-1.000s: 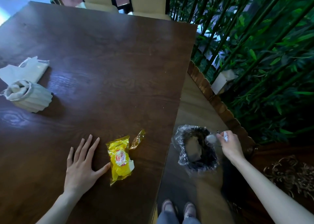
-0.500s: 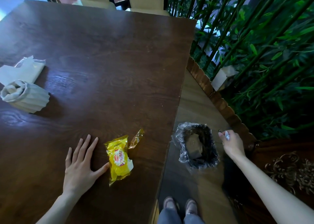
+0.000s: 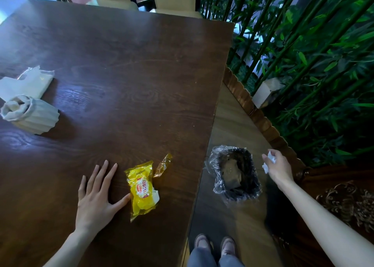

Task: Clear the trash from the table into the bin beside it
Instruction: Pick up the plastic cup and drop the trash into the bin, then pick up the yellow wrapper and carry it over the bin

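A yellow snack wrapper [image 3: 142,189] lies on the dark wooden table [image 3: 125,80] near its front right edge. A small amber wrapper scrap [image 3: 163,165] touches its upper corner. My left hand [image 3: 95,197] rests flat and open on the table, thumb against the wrapper. On the floor beside the table stands a small black bin [image 3: 251,187] with a clear liner and brown trash inside. My right hand [image 3: 278,168] hovers just right of the bin's rim, fingers closed on a crumpled white paper [image 3: 270,161].
A white ribbed holder [image 3: 34,116] and a white napkin pack [image 3: 26,83] sit at the table's left. Bamboo plants [image 3: 303,64] behind scalloped wooden edging [image 3: 261,120] line the right side. My feet [image 3: 214,244] stand below the bin; carved dark furniture [image 3: 344,202] is beside my right arm.
My right hand moved from above the bin's right rim to just right of it; a pale blurred item beside it a second ago is gone. The left hand stayed put.
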